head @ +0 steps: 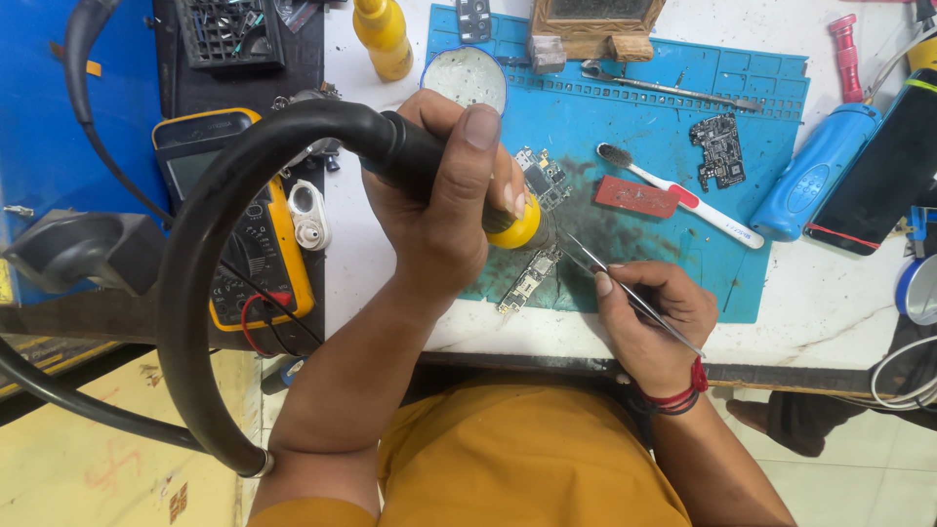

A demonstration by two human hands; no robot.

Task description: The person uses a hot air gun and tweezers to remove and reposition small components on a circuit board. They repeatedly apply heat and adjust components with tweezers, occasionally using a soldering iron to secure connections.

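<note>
Left hand point(444, 200) clamped on the hot-air handpiece point(459, 185), right hand point(649, 317) pinching tweezers point(625, 293): keep the nozzle steady, probably over the small circuit board point(529, 278) near the table's front edge.

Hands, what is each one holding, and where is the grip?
Left hand grips the hot-air wand round its black handle. Right hand pinches tweezers mid-shaft.

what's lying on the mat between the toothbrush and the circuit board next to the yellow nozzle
In the head view, a small red rectangular block lies on the blue mat between the toothbrush and the circuit board.
</note>
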